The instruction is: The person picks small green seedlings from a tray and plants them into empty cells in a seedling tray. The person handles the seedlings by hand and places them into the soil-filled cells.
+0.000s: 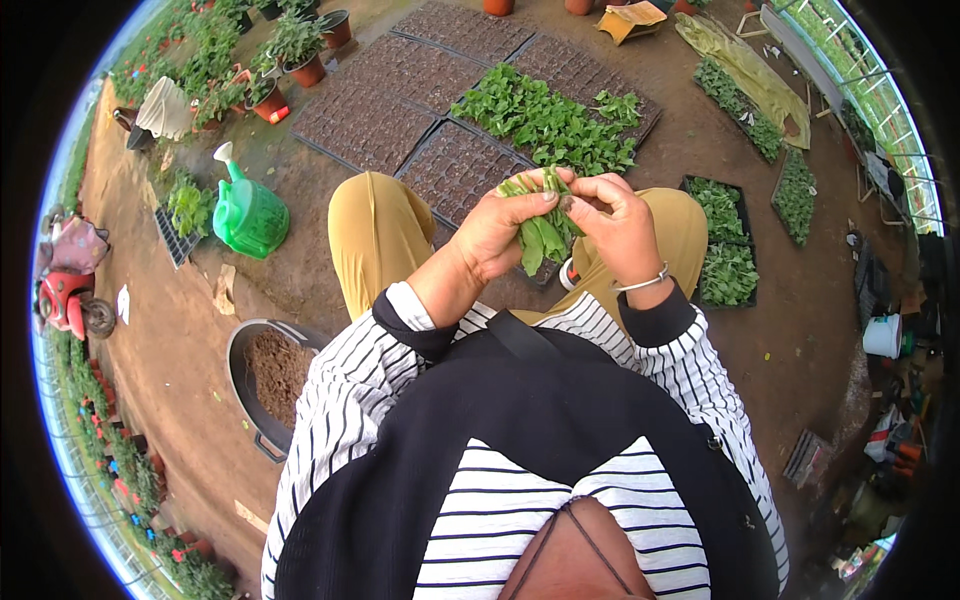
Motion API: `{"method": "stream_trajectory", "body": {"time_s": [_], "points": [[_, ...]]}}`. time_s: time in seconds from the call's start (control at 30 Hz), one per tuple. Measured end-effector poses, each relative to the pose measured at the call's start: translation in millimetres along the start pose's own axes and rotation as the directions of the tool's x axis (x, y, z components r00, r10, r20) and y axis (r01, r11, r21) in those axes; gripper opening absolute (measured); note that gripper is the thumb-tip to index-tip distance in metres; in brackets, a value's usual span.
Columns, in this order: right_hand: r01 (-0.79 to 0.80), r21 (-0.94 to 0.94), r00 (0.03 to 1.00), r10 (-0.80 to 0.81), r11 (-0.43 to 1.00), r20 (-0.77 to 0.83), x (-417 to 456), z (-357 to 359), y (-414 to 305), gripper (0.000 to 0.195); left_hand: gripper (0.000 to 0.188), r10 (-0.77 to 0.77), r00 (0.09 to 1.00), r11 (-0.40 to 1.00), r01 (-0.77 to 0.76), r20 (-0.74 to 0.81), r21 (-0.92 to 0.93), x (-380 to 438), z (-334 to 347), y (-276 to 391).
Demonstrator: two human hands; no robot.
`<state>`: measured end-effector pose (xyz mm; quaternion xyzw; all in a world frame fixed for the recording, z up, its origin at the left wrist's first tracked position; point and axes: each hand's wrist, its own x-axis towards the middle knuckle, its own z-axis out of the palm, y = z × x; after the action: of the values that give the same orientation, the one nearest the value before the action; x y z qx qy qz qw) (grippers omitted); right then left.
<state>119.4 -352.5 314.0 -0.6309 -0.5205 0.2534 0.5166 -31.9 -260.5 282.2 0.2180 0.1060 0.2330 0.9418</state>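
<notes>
Between my knees, my left hand (487, 236) grips a bunch of green leafy cuttings (545, 238), its cut stems pointing up and away from me. My right hand (611, 214) pinches at the right side of the same bunch with thumb and fingers, and the leaves hang below. Just beyond the hands, a heap of leafy cuttings (547, 120) lies across soil-filled seedling trays (367, 120). A smaller clump of cuttings (619, 109) rests to the right of the heap. Part of a near tray is hidden beneath my hands.
On the left are a green watering can (251, 217), a plant in a black cell tray (177, 238) and a black tub of soil (238, 375). Black crates of leafy plants (727, 274) stand by my right knee. Potted plants (296, 49) and a red scooter (64, 292) are farther off.
</notes>
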Motion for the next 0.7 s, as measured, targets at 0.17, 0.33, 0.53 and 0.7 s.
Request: {"method": "stream_trajectory", "body": {"time_s": [0.17, 0.33, 0.53, 0.7], "points": [[-0.341, 0.605, 0.937, 0.315, 0.719, 0.154, -3, 13, -6, 0.017, 0.029, 0.066, 0.997, 0.995, -0.070, -0.050, -0.068, -20, -12, 3], [-0.354, 0.397, 0.935, 0.304, 0.847, 0.185, -10, 24, 0, 0.013, 0.026, 0.058, 0.996, 0.997, -0.062, -0.070, -0.050, -36, -8, 5], [-0.366, 0.527, 0.929, 0.337, 0.767, 0.154, -10, 36, -2, 0.013, 0.019, 0.097, 0.990, 0.995, -0.100, -0.098, -0.027, -37, -24, 2], [-0.362, 0.751, 0.912, 0.378, 0.552, 0.162, -6, 29, 5, 0.016, 0.013, 0.144, 0.976, 0.967, -0.174, -0.161, -0.188, -36, -41, 3]]}}
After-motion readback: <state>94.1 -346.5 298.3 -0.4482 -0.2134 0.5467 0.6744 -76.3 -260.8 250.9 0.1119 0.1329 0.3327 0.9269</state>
